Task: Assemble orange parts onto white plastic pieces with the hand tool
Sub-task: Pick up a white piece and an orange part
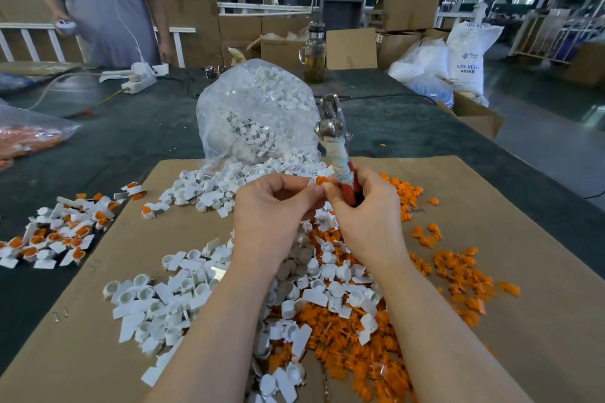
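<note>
My left hand (278,206) pinches a white plastic piece (311,180) between thumb and fingers above the cardboard sheet. An orange part (322,179) sits at its top, touched by the fingertips of my right hand (366,206). That right hand also grips the hand tool (334,137) by its red, tape-wrapped handles, the metal jaws pointing up and away. Loose white pieces (163,301) lie in piles on the cardboard. Loose orange parts (458,271) spread to the right and under my forearms.
A clear bag of white pieces (255,114) stands behind my hands. Assembled white-and-orange pieces (62,232) lie at the left, by the cardboard sheet's (540,321) edge. A bag of orange parts (26,137) sits far left. A person (101,0) stands across the table near a power strip (139,83) and a glass jug (315,56).
</note>
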{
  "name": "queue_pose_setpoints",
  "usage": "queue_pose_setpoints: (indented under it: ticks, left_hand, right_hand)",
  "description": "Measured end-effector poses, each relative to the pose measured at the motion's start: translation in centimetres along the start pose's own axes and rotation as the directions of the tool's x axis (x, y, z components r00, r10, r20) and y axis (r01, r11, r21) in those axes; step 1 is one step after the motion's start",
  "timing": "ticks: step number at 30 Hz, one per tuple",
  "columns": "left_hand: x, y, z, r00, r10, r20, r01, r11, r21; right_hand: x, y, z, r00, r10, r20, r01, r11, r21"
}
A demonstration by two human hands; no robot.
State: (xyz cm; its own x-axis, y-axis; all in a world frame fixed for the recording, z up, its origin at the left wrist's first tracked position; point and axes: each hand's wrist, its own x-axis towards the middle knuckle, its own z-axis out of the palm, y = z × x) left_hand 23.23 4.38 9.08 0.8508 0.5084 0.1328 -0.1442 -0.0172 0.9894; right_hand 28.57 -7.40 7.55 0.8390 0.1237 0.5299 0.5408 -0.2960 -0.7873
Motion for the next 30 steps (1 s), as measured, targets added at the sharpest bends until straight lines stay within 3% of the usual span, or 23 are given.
queue_pose_setpoints:
  ticks: [11, 15, 21, 30]
  left_hand:
    - [0.2, -0.1, 0.2, 0.995, 0.023, -0.095, -0.013, 0.995, 0.100]
    - [0.5, -0.2, -0.2, 0.995, 0.018, -0.103, -0.015, 0.999, 0.033]
    - [0.9, 0.0, -0.6, 0.994, 0.026, -0.107, -0.037, 0.994, -0.101]
    - [1.4, 0.0, -1.6, 0.990, 0.083, -0.115, -0.102, 0.982, -0.162]
  right_hand:
    - [0.4, 0.1, -0.3, 0.991, 0.032, 0.128, -0.024, 0.998, -0.056]
    - [0.5, -0.3, -1.1, 0.964, 0.084, 0.251, -0.108, 0.991, 0.081]
    - [0.9, 0.1, -3.1, 0.880, 0.193, 0.435, -0.241, 0.969, 0.055]
    - [1.0, -0.2, -4.2, 0.734, 0.251, 0.631, -0.212, 0.967, -0.138]
